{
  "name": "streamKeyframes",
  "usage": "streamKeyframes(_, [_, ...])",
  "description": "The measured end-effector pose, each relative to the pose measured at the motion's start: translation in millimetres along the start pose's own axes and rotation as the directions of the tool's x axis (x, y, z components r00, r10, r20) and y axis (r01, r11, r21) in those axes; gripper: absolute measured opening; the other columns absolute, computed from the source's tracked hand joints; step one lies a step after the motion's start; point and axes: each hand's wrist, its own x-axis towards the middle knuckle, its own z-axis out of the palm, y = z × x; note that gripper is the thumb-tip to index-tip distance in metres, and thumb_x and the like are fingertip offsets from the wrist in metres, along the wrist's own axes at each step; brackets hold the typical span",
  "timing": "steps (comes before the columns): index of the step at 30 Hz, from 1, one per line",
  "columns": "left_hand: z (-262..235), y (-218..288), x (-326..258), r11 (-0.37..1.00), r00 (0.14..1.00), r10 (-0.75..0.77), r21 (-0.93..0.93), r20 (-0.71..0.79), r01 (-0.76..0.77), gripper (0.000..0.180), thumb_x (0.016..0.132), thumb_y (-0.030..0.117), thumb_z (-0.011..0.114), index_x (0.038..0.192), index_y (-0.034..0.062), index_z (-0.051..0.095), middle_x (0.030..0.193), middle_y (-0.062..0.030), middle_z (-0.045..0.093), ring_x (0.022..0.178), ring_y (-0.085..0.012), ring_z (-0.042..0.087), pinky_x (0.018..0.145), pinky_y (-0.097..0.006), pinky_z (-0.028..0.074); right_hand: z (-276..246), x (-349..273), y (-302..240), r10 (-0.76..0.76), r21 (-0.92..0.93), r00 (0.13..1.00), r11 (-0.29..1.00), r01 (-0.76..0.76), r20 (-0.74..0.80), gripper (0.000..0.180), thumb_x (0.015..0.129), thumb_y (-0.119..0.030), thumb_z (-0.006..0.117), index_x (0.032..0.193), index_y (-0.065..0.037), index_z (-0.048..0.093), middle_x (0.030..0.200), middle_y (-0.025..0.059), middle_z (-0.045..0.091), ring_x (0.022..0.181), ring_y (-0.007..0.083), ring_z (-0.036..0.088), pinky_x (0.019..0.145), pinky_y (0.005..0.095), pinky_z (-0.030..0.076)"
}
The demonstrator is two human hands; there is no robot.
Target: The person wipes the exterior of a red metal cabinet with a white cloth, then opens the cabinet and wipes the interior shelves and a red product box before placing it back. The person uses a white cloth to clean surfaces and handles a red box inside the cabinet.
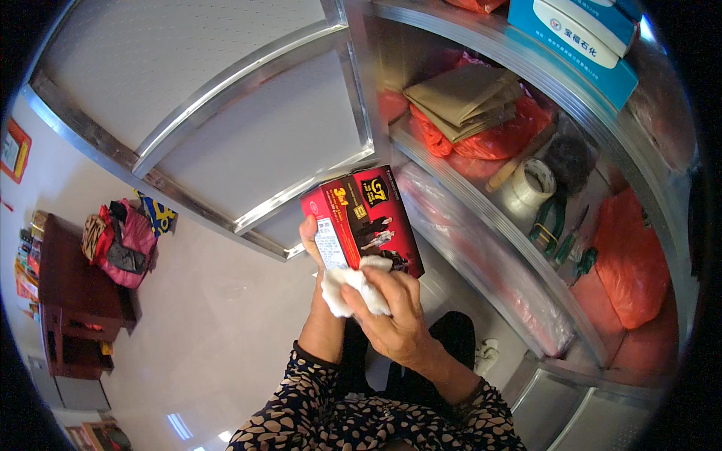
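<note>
A red and black cardboard box [376,233] with a white label is held up in front of me, tilted. My left hand [310,239] grips its left side, the thumb showing at the edge and the other fingers hidden by the box. In my right hand [395,312] is a crumpled white cloth or tissue [350,292], pinched in the fingers at the box's lower edge. Whether the cloth touches the box's face or only its lower edge, I cannot tell.
An open metal cabinet stands at right, its shelf [451,161] holding folded brown paper [466,98], red plastic bags [632,255], a tape roll [532,180] and green-handled tools [550,225]. Blue and white boxes [579,45] sit above. The cabinet door [263,128] hangs open. A dark wooden table [75,263] carries bundled cloth.
</note>
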Motion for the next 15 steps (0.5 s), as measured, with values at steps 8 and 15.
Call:
streamKeyframes(8, [3.3, -0.7, 3.8, 0.988, 0.996, 0.073, 0.132, 0.060, -0.080, 0.079, 0.070, 0.052, 0.058, 0.128, 0.0009, 0.043, 0.117, -0.0211, 0.055, 0.097, -0.0366, 0.061, 0.083, -0.051, 0.051, -0.4, -18.4, 39.8, 0.416, 0.069, 0.884, 0.909, -0.411, -0.214, 0.037, 0.078, 0.004, 0.054, 0.115, 0.001, 0.057, 0.110, 0.0208, 0.048, 0.100, 0.0356, 0.050, 0.086, 0.0409, 0.042])
streamKeyframes(15, [11.5, -1.1, 2.2, 0.986, 0.999, 0.042, 0.163, 0.019, -0.044, 0.075, 0.071, 0.052, 0.056, 0.126, 0.0017, 0.045, 0.116, -0.0203, 0.056, 0.098, -0.0361, 0.060, 0.085, -0.049, 0.051, -3.5, -24.0, 43.6, 0.495, 0.017, 0.852, 0.866, -0.500, -0.171, 0.036, 0.081, 0.003, 0.054, 0.116, 0.003, 0.055, 0.109, 0.0209, 0.047, 0.096, 0.0349, 0.051, 0.083, 0.0395, 0.042])
